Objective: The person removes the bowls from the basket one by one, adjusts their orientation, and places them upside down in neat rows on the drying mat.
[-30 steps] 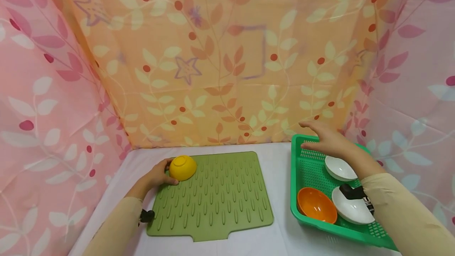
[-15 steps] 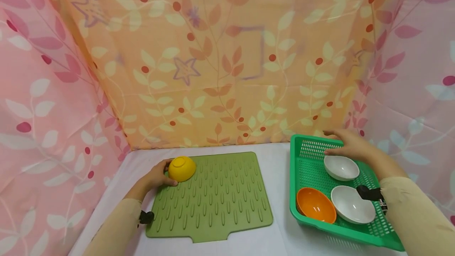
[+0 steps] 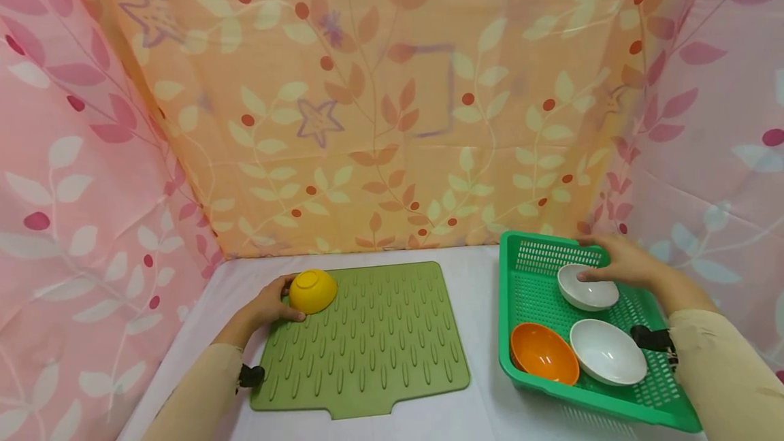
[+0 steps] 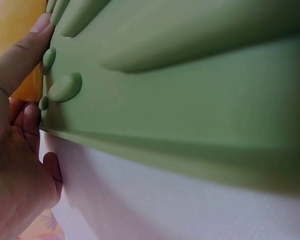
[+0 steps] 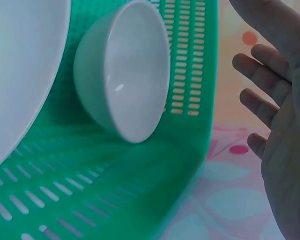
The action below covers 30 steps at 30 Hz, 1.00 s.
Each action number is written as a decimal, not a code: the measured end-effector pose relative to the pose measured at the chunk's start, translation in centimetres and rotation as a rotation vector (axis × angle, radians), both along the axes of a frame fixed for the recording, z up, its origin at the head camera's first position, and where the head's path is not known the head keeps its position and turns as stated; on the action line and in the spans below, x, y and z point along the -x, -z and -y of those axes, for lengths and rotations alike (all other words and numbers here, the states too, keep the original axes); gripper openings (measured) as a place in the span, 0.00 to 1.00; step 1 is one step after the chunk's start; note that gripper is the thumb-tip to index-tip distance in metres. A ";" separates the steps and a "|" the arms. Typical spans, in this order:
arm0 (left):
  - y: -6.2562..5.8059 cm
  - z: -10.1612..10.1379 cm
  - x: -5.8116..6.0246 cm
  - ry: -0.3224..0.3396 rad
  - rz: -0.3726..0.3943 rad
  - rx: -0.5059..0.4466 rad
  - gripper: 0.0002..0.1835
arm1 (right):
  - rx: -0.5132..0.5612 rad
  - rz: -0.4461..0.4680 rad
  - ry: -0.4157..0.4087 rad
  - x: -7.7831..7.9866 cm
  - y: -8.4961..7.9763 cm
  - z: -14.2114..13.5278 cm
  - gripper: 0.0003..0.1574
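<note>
Upside down on the green drying mat (image 3: 380,339), at its far left corner, lies a yellow bowl (image 3: 314,291). My left hand (image 3: 268,305) holds it from the left, thumb along the near side and fingers behind. In the left wrist view the thumb (image 4: 22,55) lies against the bowl, close to the mat's ridges. My right hand (image 3: 627,264) hovers over the back right of the green basket (image 3: 505,305), fingers spread and holding nothing. Below it sits a small white bowl (image 3: 588,297), tilted with its opening facing up; the thumb overlaps this bowl in the head view.
An orange bowl (image 3: 544,354) and a second white bowl (image 3: 608,354) sit in the near part of the basket. Mat and basket stand on a white cloth (image 3: 484,291). Patterned curtains (image 3: 380,101) enclose the back and both sides.
My right hand has moved right and down toward the small white bowl, uncovering it and the other white bowl. The left hand has stayed at the yellow bowl.
</note>
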<state>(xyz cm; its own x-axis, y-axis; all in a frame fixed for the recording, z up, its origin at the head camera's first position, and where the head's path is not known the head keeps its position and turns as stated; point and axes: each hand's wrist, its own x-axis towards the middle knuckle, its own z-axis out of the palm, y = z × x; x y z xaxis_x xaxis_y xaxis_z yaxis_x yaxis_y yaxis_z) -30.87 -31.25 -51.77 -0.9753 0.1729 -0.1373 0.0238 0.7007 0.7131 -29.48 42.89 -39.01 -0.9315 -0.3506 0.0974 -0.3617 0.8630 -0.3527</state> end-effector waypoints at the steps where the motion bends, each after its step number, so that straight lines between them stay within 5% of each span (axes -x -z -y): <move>1: 0.0 0.0 -0.1 -0.002 0.000 0.001 0.62 | -0.012 0.007 0.012 0.0 0.2 -0.2 0.52; 11: 0.1 -0.1 0.1 0.003 -0.015 0.012 0.61 | -0.118 0.008 0.084 0.0 1.9 -2.1 0.59; 30: 0.2 0.2 0.3 0.022 -0.010 0.003 0.63 | -0.271 -0.035 0.095 0.6 4.9 -2.8 0.65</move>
<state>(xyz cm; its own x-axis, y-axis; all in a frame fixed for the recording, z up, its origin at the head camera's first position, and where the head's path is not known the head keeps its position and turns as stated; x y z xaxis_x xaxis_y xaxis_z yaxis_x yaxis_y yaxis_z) -31.16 -31.40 -51.98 -0.9727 0.1935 -0.1278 0.0464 0.7024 0.7103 -30.05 45.65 -43.96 -0.9591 -0.2794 0.0444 -0.2825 0.9548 -0.0930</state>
